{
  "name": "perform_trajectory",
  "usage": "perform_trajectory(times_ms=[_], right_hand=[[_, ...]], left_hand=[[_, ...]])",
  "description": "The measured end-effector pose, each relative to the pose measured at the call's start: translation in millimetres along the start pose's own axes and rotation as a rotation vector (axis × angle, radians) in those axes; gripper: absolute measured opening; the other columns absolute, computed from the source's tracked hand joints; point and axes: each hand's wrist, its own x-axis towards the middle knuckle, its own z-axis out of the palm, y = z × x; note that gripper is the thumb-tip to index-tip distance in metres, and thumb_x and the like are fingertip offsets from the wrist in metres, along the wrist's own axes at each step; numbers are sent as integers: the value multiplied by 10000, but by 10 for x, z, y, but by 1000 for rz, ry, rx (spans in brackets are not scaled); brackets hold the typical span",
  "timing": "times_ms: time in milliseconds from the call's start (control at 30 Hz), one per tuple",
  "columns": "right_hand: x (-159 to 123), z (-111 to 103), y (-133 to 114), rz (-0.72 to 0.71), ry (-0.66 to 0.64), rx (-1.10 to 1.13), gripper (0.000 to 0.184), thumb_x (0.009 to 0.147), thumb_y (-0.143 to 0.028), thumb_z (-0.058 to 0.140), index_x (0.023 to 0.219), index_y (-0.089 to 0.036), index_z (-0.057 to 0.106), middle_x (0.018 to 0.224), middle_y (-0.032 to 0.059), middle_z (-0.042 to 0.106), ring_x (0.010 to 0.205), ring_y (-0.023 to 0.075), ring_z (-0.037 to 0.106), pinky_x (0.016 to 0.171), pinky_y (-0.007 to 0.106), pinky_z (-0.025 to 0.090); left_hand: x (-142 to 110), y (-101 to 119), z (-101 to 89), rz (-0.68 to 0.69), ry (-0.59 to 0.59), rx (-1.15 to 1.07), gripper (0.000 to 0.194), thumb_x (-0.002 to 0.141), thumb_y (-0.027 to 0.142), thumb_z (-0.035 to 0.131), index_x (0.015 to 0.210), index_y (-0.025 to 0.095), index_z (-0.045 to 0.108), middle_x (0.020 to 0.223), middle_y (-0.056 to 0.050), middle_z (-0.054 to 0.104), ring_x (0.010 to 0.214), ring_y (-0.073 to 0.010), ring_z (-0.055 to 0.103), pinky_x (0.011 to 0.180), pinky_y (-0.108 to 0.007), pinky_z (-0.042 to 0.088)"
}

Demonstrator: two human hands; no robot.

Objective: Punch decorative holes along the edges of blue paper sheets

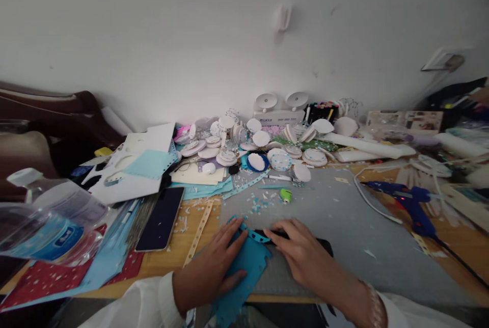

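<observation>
My left hand (216, 264) lies with its fingers stretched over a bright blue sheet (250, 267), pressing it against the grey cutting mat. The sheet hangs over the table's front edge, and its right edge is cut unevenly. A narrow curved blue strip with dark gaps (257, 237) runs along its top, between my two hands. My right hand (301, 251) is closed on a slim black tool (324, 246) lying low over the mat. Its tip is at the strip, but I cannot make out what kind of tool it is.
Blue scraps (260, 205) and a small green item (285, 195) lie ahead on the grey mat (344, 216). White discs (262, 138) are piled behind. A phone (160, 218) and plastic bottles (57, 236) stand left; a blue glue gun (410, 203) with its cord lies right.
</observation>
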Motion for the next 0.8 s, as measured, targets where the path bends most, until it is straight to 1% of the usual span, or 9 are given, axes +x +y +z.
perform_trajectory(times_ms=[133,233,300,400,500,600,733,800], right_hand=[[-3,-61,28,-18,-21,53,534,846,42,441,1309,-178,588,1080,122,613,1004,229,572,864,389,531],[-35,-87,50,-19,-48,118,537,854,32,449,1324,-196,573,1093,111,607,1022,215,569,884,369,522],[-37,-74,58,-8,-58,112,526,855,33,443,1313,-185,580,1096,116,605,1022,221,563,889,381,519],[10,-13,75,-9,-32,49,539,837,50,424,1299,-168,596,1094,130,608,1020,240,558,886,414,519],[100,64,106,-27,13,5,551,815,52,430,1296,-154,606,1108,148,611,1032,257,556,893,440,517],[197,137,126,-36,34,-8,534,818,33,456,1296,-154,608,1128,152,615,1038,265,553,901,440,515],[329,219,115,-33,87,-48,516,830,24,463,1291,-158,605,1121,144,626,1028,275,558,902,446,514],[379,217,129,-24,134,-74,486,855,-1,463,1291,-169,596,1103,136,628,1015,279,565,896,454,513]], left_hand=[[0,-6,-30,-42,18,100,691,927,375,572,1522,218,258,1600,-158,200,1453,-371,222,1137,-592,289],[30,-23,-118,-49,14,147,787,881,515,607,1525,229,256,1579,-164,264,1435,-389,262,1135,-642,227],[61,-25,-186,-31,-9,153,801,859,570,611,1515,249,285,1555,-160,321,1425,-384,290,1137,-655,196],[99,-6,-257,-19,-49,172,757,854,552,628,1495,274,336,1532,-166,363,1423,-378,299,1136,-657,182],[110,17,-266,-25,-70,184,745,848,521,650,1487,278,355,1525,-170,374,1426,-383,289,1135,-660,167],[100,25,-242,-41,-75,191,769,838,501,671,1497,296,332,1543,-161,345,1441,-385,249,1137,-657,154],[91,34,-229,-72,-88,196,812,807,499,712,1497,323,322,1590,-164,222,1457,-402,179,1131,-664,154],[91,40,-230,-90,-94,204,815,798,498,723,1492,333,330,1597,-169,183,1457,-413,161,1121,-682,151]])
